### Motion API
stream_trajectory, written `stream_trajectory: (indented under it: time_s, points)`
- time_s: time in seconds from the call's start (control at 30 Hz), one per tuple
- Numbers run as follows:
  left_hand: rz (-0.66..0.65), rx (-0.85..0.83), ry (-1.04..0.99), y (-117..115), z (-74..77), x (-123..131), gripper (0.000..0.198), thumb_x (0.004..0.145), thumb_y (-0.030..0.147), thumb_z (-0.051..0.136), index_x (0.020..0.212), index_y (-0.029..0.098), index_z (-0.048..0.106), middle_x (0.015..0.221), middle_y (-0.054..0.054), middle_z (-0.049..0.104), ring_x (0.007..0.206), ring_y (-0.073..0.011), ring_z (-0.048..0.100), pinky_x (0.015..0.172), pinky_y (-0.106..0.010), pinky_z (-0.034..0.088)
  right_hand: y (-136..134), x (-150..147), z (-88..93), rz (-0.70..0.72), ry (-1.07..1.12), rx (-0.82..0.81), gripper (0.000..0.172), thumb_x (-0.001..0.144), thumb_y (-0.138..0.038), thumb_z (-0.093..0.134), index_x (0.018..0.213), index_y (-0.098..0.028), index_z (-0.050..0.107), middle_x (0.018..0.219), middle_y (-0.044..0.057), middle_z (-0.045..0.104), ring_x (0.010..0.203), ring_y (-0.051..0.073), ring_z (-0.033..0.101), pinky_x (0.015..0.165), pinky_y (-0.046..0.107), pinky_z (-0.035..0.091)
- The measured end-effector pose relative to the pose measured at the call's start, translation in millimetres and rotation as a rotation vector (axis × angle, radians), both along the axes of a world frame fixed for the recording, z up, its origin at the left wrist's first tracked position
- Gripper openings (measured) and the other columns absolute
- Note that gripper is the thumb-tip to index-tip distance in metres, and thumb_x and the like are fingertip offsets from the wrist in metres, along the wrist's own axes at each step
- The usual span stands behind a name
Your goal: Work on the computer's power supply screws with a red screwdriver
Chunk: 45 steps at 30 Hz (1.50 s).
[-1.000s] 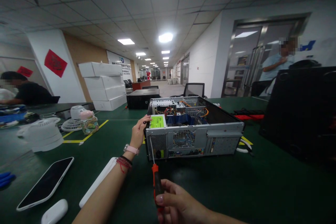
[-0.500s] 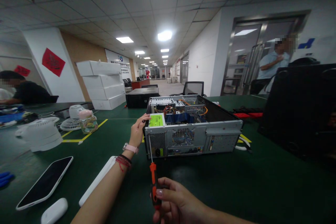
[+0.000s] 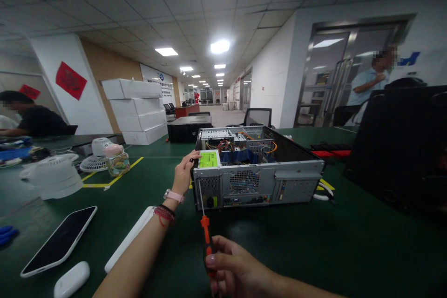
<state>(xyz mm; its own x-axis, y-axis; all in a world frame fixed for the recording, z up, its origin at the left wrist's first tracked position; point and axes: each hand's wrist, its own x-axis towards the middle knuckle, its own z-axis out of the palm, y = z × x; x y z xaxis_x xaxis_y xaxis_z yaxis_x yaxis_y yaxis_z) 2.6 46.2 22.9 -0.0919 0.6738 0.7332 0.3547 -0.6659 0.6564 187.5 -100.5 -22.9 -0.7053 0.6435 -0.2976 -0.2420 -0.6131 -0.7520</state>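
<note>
An open desktop computer case (image 3: 293, 173) lies on the green table, its metal back panel facing me. My left hand (image 3: 183, 173) grips its near left corner, fingers over the edge of the power supply (image 3: 208, 159), which carries a bright green label. My right hand (image 3: 239, 263) is closed around the red and black handle of a screwdriver (image 3: 206, 235). The thin shaft points up and away from me, its tip against or just in front of the back panel's left side, near the vent holes. Whether the tip sits in a screw is too small to tell.
At left lie a phone (image 3: 61, 241), a white earbud case (image 3: 72, 279) and a long white object (image 3: 131, 238). Beyond them stand a white jug-like container (image 3: 56, 178), a small fan (image 3: 94, 164) and a jar (image 3: 117, 160). A large black panel (image 3: 398, 149) rises at right; two people are farther off.
The screwdriver handle and my right hand have shifted very slightly right. My left hand stays on the case corner.
</note>
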Motion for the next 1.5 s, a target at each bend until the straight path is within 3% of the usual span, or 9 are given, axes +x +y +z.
stream_trajectory:
  time_s: [0.63,1.07,1.2,1.37,1.5]
  points:
    - [0.004,0.026,0.019,3,-1.6,-1,0.034,0.087,0.033,0.036,0.091,0.017,0.066,0.119,-0.008,0.063,0.123,-0.0212,0.049,0.108,-0.04,0.032,-3,-1,-4.8,-0.009,0.027,0.05,0.052,0.059,-0.039,0.076,0.094,-0.019,0.042,0.066,-0.005,0.056,0.051,0.008,0.056,0.05,0.021,0.035]
    - [0.0,0.03,0.016,4,-2.7,-2,0.035,0.087,0.033,0.036,0.091,0.016,0.066,0.118,-0.008,0.063,0.122,-0.0213,0.049,0.107,-0.039,0.033,-5,3,8.5,0.039,0.092,0.073,0.048,0.066,-0.038,0.07,0.106,-0.016,0.054,0.1,0.005,0.061,0.059,0.01,0.061,0.052,0.023,0.038]
    - [0.0,0.025,0.018,3,-2.0,-1,0.035,0.087,0.033,0.036,0.091,0.016,0.066,0.118,-0.009,0.063,0.123,-0.0216,0.049,0.107,-0.039,0.033,-4,2,8.7,-0.002,0.078,0.031,0.05,0.064,-0.038,0.072,0.103,-0.018,0.051,0.093,0.001,0.061,0.054,0.008,0.059,0.051,0.022,0.037]
    - [0.008,0.02,0.01,4,-2.0,-1,0.035,0.087,0.033,0.036,0.09,0.016,0.066,0.118,-0.008,0.063,0.122,-0.0213,0.05,0.107,-0.038,0.034,-4,0,0.8,-0.068,0.042,-0.004,0.05,0.056,-0.033,0.078,0.09,-0.018,0.045,0.063,-0.007,0.053,0.046,0.003,0.048,0.048,0.018,0.03]
    - [0.007,0.022,0.007,4,-2.3,-1,0.035,0.087,0.033,0.036,0.09,0.016,0.066,0.117,-0.008,0.064,0.122,-0.0214,0.049,0.107,-0.038,0.034,-3,0,-2.3,-0.055,0.046,0.028,0.048,0.059,-0.036,0.077,0.089,-0.019,0.043,0.06,-0.007,0.052,0.043,0.003,0.045,0.046,0.018,0.029]
